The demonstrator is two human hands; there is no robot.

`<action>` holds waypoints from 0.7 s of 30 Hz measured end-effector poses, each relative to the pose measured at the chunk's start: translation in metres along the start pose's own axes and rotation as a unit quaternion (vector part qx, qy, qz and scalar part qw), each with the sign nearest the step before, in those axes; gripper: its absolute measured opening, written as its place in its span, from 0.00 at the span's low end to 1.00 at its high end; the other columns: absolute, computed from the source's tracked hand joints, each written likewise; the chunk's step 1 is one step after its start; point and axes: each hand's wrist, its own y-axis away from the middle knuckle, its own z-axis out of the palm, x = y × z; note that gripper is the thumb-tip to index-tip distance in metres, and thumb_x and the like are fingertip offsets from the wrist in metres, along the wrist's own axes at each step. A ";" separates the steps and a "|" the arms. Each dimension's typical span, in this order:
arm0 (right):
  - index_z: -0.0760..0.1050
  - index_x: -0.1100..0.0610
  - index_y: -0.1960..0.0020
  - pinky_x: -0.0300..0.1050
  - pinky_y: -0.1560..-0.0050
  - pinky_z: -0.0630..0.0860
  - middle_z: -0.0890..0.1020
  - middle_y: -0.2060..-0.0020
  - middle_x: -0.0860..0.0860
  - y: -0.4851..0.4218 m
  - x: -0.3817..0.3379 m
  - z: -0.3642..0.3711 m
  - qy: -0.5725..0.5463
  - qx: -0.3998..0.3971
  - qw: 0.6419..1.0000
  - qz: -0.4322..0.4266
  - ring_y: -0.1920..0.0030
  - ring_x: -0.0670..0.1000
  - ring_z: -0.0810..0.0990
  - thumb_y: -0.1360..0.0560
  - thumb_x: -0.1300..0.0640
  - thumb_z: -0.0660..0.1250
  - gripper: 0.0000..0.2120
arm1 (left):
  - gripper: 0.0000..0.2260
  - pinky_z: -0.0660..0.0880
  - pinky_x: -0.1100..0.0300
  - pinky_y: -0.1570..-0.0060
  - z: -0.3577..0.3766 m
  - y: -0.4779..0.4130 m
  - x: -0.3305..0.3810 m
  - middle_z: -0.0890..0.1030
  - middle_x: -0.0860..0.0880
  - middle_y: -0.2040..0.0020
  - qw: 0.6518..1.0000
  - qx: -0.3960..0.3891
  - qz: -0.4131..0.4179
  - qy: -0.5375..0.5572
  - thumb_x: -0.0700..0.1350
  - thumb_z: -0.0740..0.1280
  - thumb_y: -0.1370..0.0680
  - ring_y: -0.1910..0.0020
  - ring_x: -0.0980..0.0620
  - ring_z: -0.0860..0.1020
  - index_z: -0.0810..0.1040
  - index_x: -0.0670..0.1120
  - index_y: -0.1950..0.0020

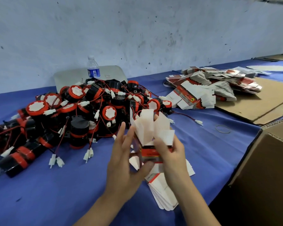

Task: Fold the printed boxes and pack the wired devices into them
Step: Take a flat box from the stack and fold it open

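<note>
A red-and-white printed box [149, 136] is held upright above the blue table, its white top flaps spread open. My left hand [129, 159] grips its left side, thumb across the lower front and fingers stretched up along the flaps. My right hand [168, 150] grips the right side at the red printed band. A large heap of black-and-red round wired devices [75, 115] with white plugs lies to the left. A small fanned stack of flat boxes [163, 188] lies under my hands. A bigger pile of flat boxes [207, 88] sits at the back right.
A water bottle [93, 67] stands behind the heap against a grey tray [111, 74] leaning on the wall. A flat cardboard sheet [265, 101] lies at the right. A large brown carton [266, 168] stands at the table's right edge. A rubber band [222, 128] lies on the cloth.
</note>
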 end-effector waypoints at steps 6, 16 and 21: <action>0.78 0.55 0.41 0.42 0.59 0.81 0.86 0.56 0.51 -0.007 0.002 -0.011 0.060 -0.014 0.996 0.065 0.55 0.50 0.85 0.33 0.25 0.55 0.39 | 0.37 0.72 0.52 0.34 0.005 0.003 0.002 0.48 0.56 0.21 0.997 -0.025 0.056 0.042 0.67 0.67 0.28 0.23 0.49 0.56 0.51 0.66 0.24; 0.78 0.42 0.43 0.33 0.53 0.78 0.84 0.49 0.42 -0.002 0.000 0.002 0.034 0.008 0.999 0.031 0.46 0.42 0.82 0.26 0.38 0.54 0.20 | 0.32 0.78 0.54 0.45 0.005 0.002 0.004 0.50 0.59 0.21 0.985 -0.013 0.127 -0.119 0.65 0.63 0.25 0.24 0.59 0.57 0.52 0.68 0.25; 0.79 0.46 0.41 0.37 0.49 0.78 0.84 0.46 0.46 -0.003 -0.001 0.001 0.016 0.030 0.999 0.005 0.43 0.46 0.81 0.25 0.37 0.57 0.21 | 0.31 0.76 0.58 0.44 -0.001 -0.002 0.003 0.58 0.61 0.24 0.990 -0.006 0.071 -0.124 0.64 0.67 0.30 0.27 0.59 0.63 0.62 0.65 0.29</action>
